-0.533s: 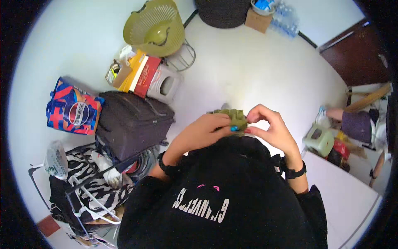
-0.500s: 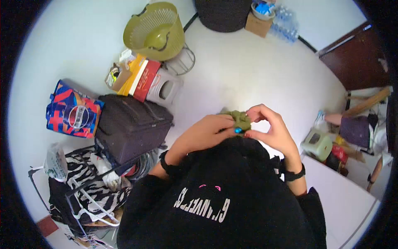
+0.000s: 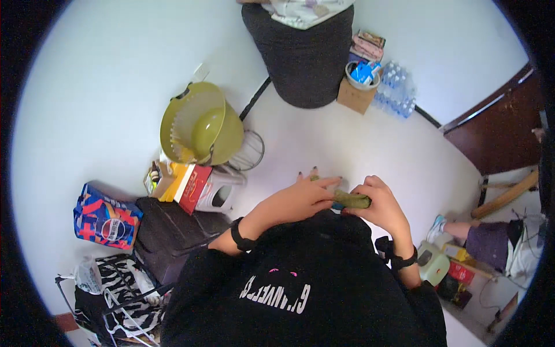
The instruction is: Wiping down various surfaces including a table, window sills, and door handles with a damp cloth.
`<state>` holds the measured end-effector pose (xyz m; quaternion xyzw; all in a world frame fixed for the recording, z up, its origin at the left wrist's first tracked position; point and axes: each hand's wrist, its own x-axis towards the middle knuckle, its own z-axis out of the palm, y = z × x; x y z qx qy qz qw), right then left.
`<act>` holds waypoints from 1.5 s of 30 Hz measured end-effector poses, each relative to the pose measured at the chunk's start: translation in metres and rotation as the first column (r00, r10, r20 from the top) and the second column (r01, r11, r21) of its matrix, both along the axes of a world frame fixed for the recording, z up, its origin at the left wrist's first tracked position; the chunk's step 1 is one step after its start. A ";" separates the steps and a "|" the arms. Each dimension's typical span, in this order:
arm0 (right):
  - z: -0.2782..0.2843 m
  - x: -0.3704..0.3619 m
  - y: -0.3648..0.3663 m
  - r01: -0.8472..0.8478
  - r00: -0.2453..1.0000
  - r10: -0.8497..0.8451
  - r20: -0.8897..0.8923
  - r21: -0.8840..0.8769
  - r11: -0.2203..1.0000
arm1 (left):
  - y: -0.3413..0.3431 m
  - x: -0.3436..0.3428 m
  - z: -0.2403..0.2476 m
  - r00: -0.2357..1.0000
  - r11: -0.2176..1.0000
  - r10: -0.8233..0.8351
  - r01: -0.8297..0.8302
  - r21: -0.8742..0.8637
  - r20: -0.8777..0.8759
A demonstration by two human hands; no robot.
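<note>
A folded or rolled olive-green cloth point(image 3: 354, 200) lies between my hands, just in front of my black shirt. My right hand point(image 3: 378, 202) is closed around its right end, thumb below and fingers curled above. At the other end, my left hand point(image 3: 300, 196) has the cloth between its thumb and forefinger, while its other fingers spread out over the far side. A small patch of blue shows under the cloth by the left thumb, too hidden to name. Both wrists wear black bands.
To the left stand a green basket point(image 3: 234, 136) on a wire stool, boxes, a patterned bag point(image 3: 107, 218), a dark suitcase point(image 3: 173, 234) and a cart with zebra-striped cloth. Ahead are a dark round hamper point(image 3: 300, 66) and bottled water point(image 3: 396, 89). Another person's leg point(image 3: 459, 230) shows at right.
My view has tilted up, so the room sits lower. The crumpled cloth now looks longer and rolled. My right hand has closed around its end; my left fingers have spread.
</note>
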<state>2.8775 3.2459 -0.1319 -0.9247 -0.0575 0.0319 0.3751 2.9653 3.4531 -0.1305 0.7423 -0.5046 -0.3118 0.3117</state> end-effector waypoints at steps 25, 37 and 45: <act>0.024 0.354 -0.169 -0.239 0.933 0.262 0.248 -0.118 0.964 | -0.152 0.311 -0.026 0.860 0.857 0.508 -0.509 -0.073 -0.034; 0.060 0.477 -0.196 -0.509 0.858 0.509 -0.076 0.023 0.861 | -0.222 0.375 -0.024 0.763 0.718 0.624 -0.645 -0.263 -0.168; 0.055 0.534 -0.201 -0.668 0.742 0.670 -0.022 0.056 0.742 | -0.217 0.362 -0.010 0.710 0.671 0.607 -0.699 -0.249 -0.357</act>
